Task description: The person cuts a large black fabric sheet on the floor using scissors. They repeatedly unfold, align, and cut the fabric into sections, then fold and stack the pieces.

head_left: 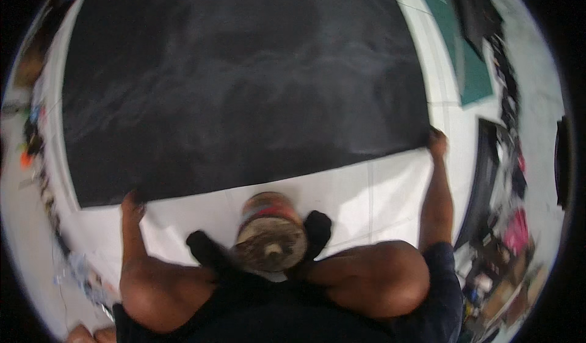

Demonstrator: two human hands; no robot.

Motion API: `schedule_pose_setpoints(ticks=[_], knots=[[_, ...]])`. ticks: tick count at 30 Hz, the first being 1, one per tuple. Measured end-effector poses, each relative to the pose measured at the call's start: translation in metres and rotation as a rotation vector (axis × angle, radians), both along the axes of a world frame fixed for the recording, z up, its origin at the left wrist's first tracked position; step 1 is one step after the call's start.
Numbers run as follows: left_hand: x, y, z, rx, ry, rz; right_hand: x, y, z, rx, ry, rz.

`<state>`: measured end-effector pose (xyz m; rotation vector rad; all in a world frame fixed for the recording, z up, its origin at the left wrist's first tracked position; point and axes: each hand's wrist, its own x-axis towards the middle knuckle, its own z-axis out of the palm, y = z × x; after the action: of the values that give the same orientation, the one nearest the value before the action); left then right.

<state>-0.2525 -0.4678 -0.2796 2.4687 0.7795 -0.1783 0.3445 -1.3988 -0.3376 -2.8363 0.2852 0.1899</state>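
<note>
A large black sheet (244, 86) lies spread in front of me, its near edge running higher on the right than on the left. At that edge, close to the sheet's near left corner, my left hand (133, 204) is closed on the material. My right hand (437, 143) grips the sheet at its near right corner. The fingers of both hands are partly hidden and slightly blurred. Between my dark-covered feet stands a round can (271, 233), with a brown, crusted top and a reddish side.
White floor tiles (342, 190) surround the sheet. Along the right lie a green sheet (476, 80), a dark strip (482, 178) and a pile of mixed items (488, 270), with a pink cloth (517, 230). Small clutter lines the left side. Another person's bare skin (85, 334) shows at lower left.
</note>
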Motion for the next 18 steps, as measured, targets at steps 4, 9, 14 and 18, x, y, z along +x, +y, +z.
schedule_pose_setpoints(ticks=[4, 9, 14, 18], knots=[[0.017, -0.004, -0.024, -0.835, -0.185, 0.861, -0.011, 0.017, 0.053, -0.030, -0.133, -0.001], [0.052, -0.014, -0.018, -0.888, -0.310, 1.262, -0.021, 0.020, 0.081, -0.085, -0.189, -0.024], [0.043, -0.027, -0.015, -1.135, -0.334, 1.032, -0.022, 0.020, 0.068, -0.127, -0.244, 0.071], [0.062, -0.028, -0.006, -1.134, -0.448, 1.539, -0.015, 0.001, 0.063, -0.114, -0.148, 0.026]])
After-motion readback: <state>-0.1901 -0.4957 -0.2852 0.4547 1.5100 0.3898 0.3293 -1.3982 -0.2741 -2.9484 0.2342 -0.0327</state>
